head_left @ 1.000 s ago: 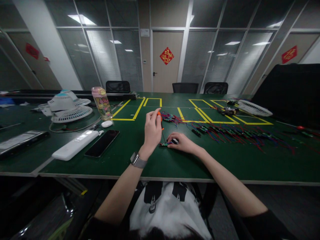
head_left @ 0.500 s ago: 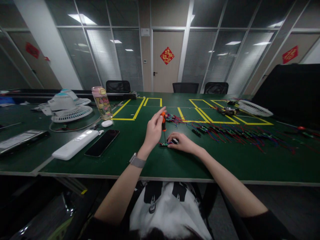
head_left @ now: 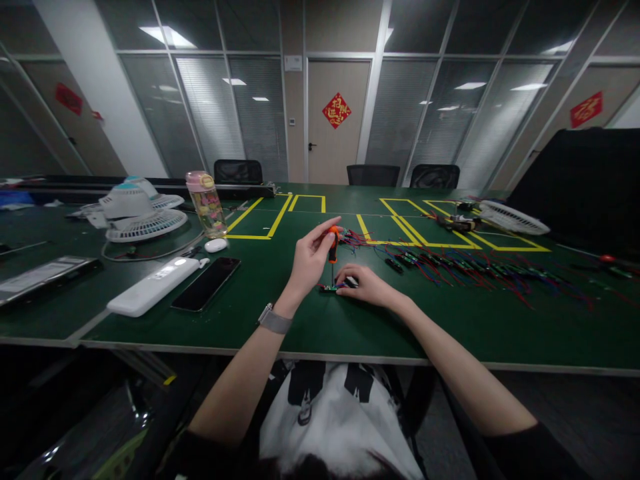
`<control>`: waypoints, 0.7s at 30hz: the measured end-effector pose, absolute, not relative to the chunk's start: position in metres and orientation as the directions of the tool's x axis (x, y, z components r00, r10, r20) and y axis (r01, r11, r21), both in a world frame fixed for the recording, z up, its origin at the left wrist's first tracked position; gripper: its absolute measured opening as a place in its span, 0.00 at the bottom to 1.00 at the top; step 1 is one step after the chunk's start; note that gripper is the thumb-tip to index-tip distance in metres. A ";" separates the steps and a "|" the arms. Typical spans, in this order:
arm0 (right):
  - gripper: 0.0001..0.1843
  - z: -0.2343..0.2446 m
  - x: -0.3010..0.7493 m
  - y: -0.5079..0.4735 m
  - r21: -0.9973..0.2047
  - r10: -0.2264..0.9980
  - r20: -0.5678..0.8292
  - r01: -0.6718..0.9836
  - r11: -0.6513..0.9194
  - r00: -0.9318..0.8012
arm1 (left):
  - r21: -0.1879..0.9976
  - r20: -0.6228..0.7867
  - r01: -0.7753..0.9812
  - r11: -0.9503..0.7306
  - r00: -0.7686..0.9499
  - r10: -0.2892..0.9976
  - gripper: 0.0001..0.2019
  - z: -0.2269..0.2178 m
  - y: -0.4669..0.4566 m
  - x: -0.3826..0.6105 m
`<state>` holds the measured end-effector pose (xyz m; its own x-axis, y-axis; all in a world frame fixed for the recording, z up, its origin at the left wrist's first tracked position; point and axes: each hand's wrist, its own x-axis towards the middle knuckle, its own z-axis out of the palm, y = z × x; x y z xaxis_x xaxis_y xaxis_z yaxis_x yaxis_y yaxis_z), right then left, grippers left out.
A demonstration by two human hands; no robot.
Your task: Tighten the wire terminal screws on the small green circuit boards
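My left hand (head_left: 311, 260) is closed on the orange and black handle of a screwdriver (head_left: 333, 248), which stands nearly upright. The shaft runs down to a small green circuit board (head_left: 327, 289) on the table. My right hand (head_left: 367, 285) rests on the table with its fingertips closed on the right end of that board, covering part of it. Beside these fingers thin wires and a dark piece show, too small to make out.
Several wired circuit boards (head_left: 465, 260) lie in a row to the right on the green table (head_left: 280, 320). A black phone (head_left: 206, 285), a long white device (head_left: 153, 287), a bottle (head_left: 207, 207) and white fans (head_left: 145, 227) stand or lie left. A dark screen-like shape (head_left: 585, 187) rises at right.
The fingers of my left hand have shifted slightly on the screwdriver handle, and the handle's top sits a little further right. My right hand stays at the board. The view has shifted slightly.
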<state>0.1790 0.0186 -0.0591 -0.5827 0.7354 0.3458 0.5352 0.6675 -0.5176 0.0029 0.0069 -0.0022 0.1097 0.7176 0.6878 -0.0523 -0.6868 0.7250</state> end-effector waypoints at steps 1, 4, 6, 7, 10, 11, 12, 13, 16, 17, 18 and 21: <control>0.05 -0.059 0.179 0.019 -0.517 0.736 0.345 0.537 0.667 -0.582 | 0.716 0.697 -0.025 -0.698 0.090 0.712 0.14 -0.002 0.007 0.003; 0.05 -0.060 0.179 0.019 -0.513 0.733 0.349 0.535 0.671 -0.584 | 0.672 0.736 0.100 -0.734 0.013 0.676 0.11 -0.003 0.006 0.003; 0.05 -0.060 0.179 0.020 -0.508 0.731 0.349 0.537 0.673 -0.586 | 0.658 0.748 0.124 -0.743 0.008 0.664 0.12 -0.003 0.006 0.003; 0.05 -0.060 0.179 0.020 -0.505 0.731 0.348 0.539 0.674 -0.587 | 0.661 0.745 0.102 -0.743 0.025 0.666 0.13 -0.002 0.006 0.003; 0.05 -0.060 0.179 0.020 -0.504 0.732 0.345 0.541 0.673 -0.588 | 0.695 0.717 -0.012 -0.718 0.083 0.692 0.16 -0.002 0.005 0.003; 0.05 -0.060 0.179 0.020 -0.504 0.732 0.344 0.541 0.673 -0.588 | 0.702 0.711 -0.018 -0.712 0.076 0.699 0.15 -0.002 0.005 0.003; 0.05 -0.060 0.179 0.020 -0.504 0.732 0.344 0.542 0.672 -0.588 | 0.700 0.713 0.008 -0.714 0.050 0.700 0.15 -0.002 0.004 0.003; 0.05 -0.061 0.179 0.020 -0.504 0.733 0.343 0.543 0.672 -0.588 | 0.688 0.724 0.062 -0.723 0.013 0.690 0.14 -0.002 0.004 0.003; 0.05 -0.061 0.179 0.019 -0.500 0.734 0.345 0.547 0.671 -0.585 | 0.627 0.772 0.222 -0.746 -0.051 0.633 0.11 -0.002 0.003 0.003; 0.04 -0.060 0.179 0.019 -0.499 0.733 0.346 0.547 0.672 -0.585 | 0.620 0.777 0.216 -0.754 -0.036 0.629 0.11 -0.002 0.003 0.003; 0.04 -0.060 0.179 0.019 -0.498 0.732 0.348 0.546 0.673 -0.585 | 0.629 0.770 0.169 -0.759 -0.003 0.638 0.12 -0.002 0.003 0.003; 0.04 -0.060 0.179 0.019 -0.499 0.729 0.352 0.541 0.677 -0.587 | 0.702 0.710 -0.047 -0.710 0.122 0.694 0.16 -0.002 0.004 0.003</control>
<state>0.1792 0.0194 -0.0601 -0.5874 0.7286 0.3523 0.5409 0.6772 -0.4989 0.0031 0.0045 -0.0019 0.1220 0.6939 0.7097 -0.0466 -0.7102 0.7025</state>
